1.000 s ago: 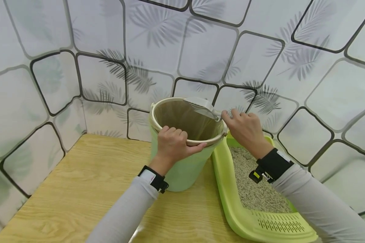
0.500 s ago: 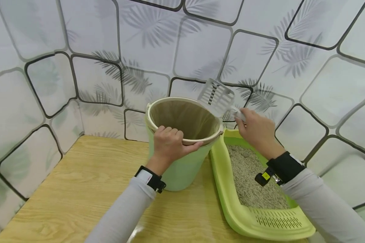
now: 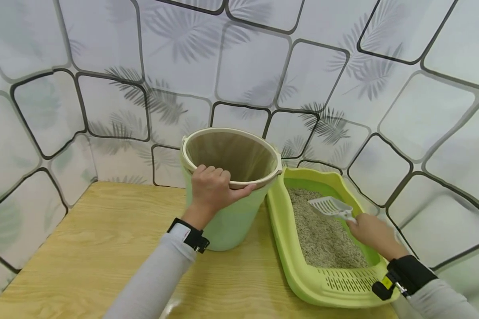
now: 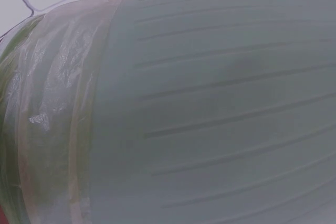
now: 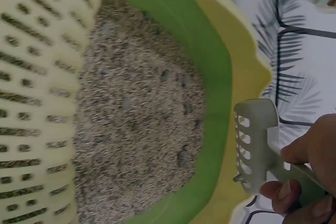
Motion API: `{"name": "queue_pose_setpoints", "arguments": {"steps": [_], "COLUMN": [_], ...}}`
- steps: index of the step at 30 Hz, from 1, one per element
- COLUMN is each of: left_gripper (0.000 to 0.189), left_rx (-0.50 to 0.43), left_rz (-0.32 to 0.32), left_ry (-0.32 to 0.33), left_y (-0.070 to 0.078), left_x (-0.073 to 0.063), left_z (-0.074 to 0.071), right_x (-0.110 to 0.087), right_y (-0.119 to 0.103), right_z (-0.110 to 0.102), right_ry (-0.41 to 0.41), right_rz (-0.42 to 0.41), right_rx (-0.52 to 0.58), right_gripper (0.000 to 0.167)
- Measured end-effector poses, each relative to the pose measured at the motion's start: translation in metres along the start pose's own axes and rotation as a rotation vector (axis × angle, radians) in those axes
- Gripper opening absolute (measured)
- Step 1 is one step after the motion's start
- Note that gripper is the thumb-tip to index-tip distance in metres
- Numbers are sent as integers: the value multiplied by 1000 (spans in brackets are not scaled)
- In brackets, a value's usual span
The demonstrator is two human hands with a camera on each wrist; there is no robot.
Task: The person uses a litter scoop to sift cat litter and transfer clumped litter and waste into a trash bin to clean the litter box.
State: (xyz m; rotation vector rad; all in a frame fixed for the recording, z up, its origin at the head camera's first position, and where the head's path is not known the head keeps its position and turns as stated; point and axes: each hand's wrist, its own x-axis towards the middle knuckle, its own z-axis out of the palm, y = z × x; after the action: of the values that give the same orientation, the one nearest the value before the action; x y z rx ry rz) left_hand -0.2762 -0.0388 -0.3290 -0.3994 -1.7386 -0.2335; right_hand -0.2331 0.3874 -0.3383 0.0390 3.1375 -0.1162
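Note:
A pale green trash can (image 3: 227,228) with a cream rim stands upright on the wooden surface. My left hand (image 3: 211,188) grips its near rim, fingers over the edge and thumb along the outside. In the left wrist view, a clear plastic liner (image 4: 58,98) is folded down over the can's ribbed wall. My right hand (image 3: 375,235) holds a slotted litter scoop (image 3: 331,207) by its handle, over the yellow-green litter box (image 3: 281,241). Grainy litter (image 3: 323,243) covers the box floor. From the right wrist, the scoop's slots show, with a small bit at one corner.
The litter box stands right beside the can, its perforated front lip (image 3: 347,283) toward me. A patterned curtain (image 3: 247,66) hangs close behind both. Wood-grain tabletop (image 3: 84,248) extends to the left of the can.
The scoop was tilted over the can's opening, then lifted off its right edge, and has moved right and down over the litter box. My left hand has kept its grip on the rim.

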Motion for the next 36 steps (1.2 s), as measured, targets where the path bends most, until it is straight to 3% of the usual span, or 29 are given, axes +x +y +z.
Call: {"name": "queue_pose_setpoints", "arguments": {"steps": [5, 13, 22, 29, 36], "left_gripper": [72, 73, 73, 73, 72], "left_rx": [20, 7, 4, 9, 5], "left_rz": [0, 24, 32, 26, 51], "left_ry": [0, 39, 42, 2, 44], "left_y": [-8, -3, -3, -3, -1], "left_x": [-1, -1, 1, -1, 0], "left_z": [-2, -1, 3, 0, -1], "right_x": [-2, 12, 52, 84, 116], "right_y": [-7, -13, -13, -19, -32], "right_z": [20, 39, 45, 53, 67], "right_ry": [-113, -182, -289, -268, -253], "right_rz": [-42, -127, -157, -219, -205], "right_rx": [43, 61, 87, 65, 81], "right_gripper": [37, 34, 39, 33, 26]}}
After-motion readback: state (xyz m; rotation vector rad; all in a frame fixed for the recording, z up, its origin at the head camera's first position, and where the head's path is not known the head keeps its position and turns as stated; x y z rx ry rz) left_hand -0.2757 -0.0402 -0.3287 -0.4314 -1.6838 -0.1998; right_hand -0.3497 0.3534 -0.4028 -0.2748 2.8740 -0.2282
